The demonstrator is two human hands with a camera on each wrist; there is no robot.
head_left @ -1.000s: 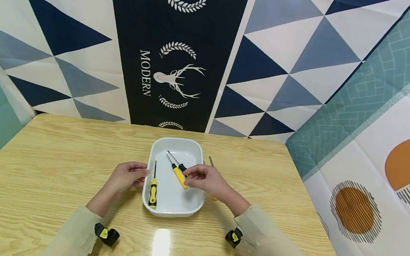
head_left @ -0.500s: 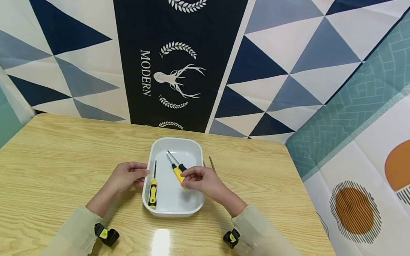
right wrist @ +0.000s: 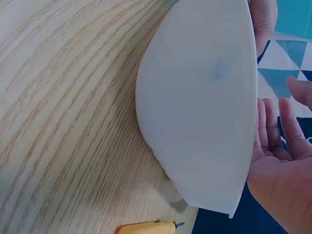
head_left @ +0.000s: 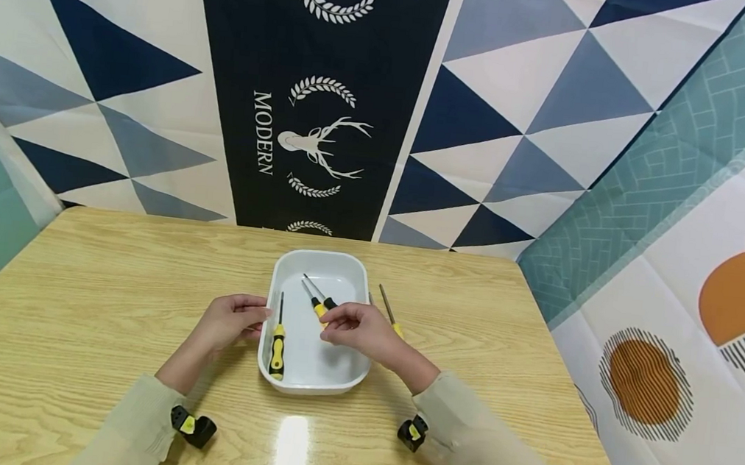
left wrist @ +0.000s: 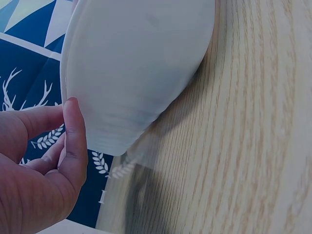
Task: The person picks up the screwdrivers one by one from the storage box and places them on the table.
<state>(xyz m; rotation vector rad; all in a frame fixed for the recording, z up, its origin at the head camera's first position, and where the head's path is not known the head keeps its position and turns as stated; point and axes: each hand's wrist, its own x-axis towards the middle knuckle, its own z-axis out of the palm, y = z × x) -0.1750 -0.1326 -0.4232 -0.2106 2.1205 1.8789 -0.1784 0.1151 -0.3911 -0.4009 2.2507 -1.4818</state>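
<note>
A white tray (head_left: 310,375) stands on the table. My left hand (head_left: 232,318) pinches its left rim between thumb and fingers, also plain in the left wrist view. Over the tray's right side is my right hand (head_left: 367,332), its fingers loosely bent and the thumb apart from them in the right wrist view, with nothing between. It covers most of a yellow-handled screwdriver (head_left: 318,307) and a black-handled screwdriver (head_left: 330,303) lying in the tray. Along the left wall inside lies a yellow-and-black screwdriver (head_left: 278,353).
Outside the tray on the right, a screwdriver with a yellow handle (head_left: 397,329) lies on the wooden table (head_left: 143,271), partly behind my right hand. Another thin metal shaft (head_left: 371,299) shows beside the tray wall. A patterned cloth (head_left: 317,109) hangs behind the table.
My right hand has moved left over the tray, covering more of the yellow-handled screwdriver and uncovering the one outside on the right. The left hand and tray have stayed put.
</note>
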